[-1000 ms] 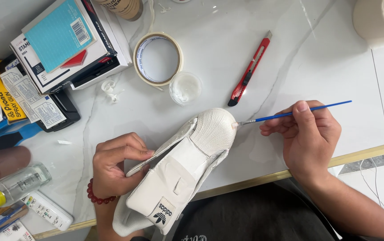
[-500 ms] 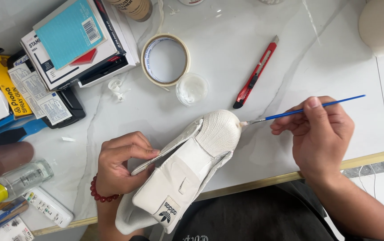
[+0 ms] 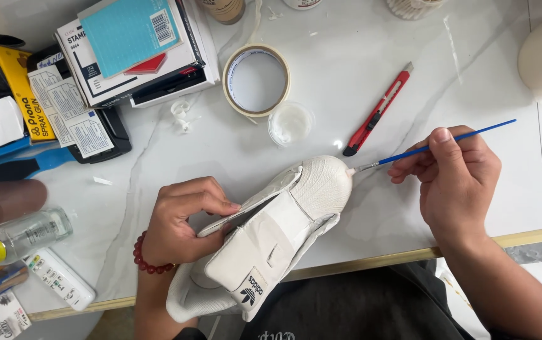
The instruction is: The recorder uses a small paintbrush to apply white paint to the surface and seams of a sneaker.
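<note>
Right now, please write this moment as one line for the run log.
left hand: holds white sneaker | right hand: holds blue paintbrush, tip at toe | red utility knife on table

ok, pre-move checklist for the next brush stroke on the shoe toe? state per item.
1. Left hand steadies the white leather sneaker by its side: ok.
2. Right hand pinches the thin blue-handled paintbrush: ok.
3. Brush tip meets the sneaker's ribbed toe cap: ok, it touches the front edge.
4. Small round clear dish of white paint close by, uncovered: ok.
5. Red utility knife lies apart from both hands; blade out or in: cannot tell.
6. Paint load on the bristles: cannot tell, too small.
</note>
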